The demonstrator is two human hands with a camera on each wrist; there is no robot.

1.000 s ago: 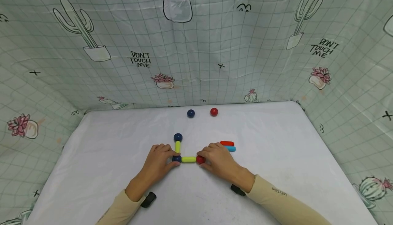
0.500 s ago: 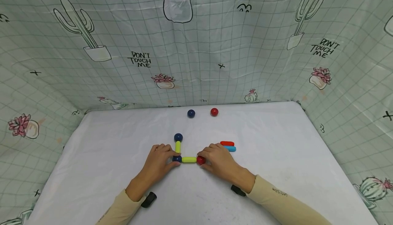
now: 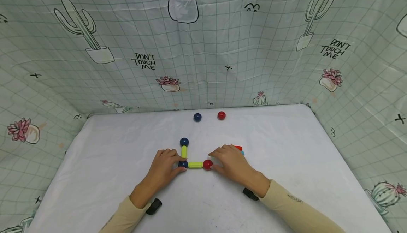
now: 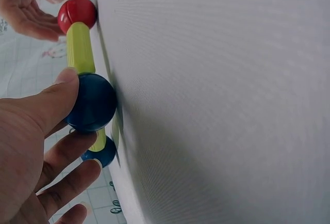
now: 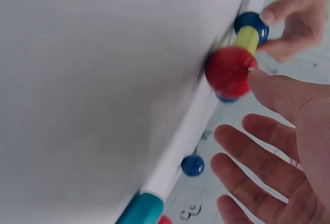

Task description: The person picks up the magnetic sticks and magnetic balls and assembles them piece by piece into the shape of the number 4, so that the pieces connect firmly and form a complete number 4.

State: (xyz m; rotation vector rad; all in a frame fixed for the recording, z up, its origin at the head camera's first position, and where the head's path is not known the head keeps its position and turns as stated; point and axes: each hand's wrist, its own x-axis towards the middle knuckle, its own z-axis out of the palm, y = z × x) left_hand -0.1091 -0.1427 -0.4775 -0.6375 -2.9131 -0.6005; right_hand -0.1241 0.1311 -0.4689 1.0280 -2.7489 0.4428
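In the head view an L-shaped piece of balls and rods lies on the white table. My left hand pinches its corner blue ball between thumb and finger. One yellow-green rod runs right from there to a red ball; another yellow-green rod leads away to a second blue ball. Beside the red ball is my right hand, its fingers spread and off the ball. In the right wrist view the thumb tip overlaps the red ball's edge; whether it touches, I cannot tell.
A loose blue ball and a loose red ball sit near the table's back edge. Behind my right hand lie a red rod and a blue rod, partly covered in the head view. A patterned cloth hangs behind.
My right hand has let go of the red ball and shifted slightly right, its fingers opening and covering more of the two loose rods. The left hand and the L-shaped piece stay put.
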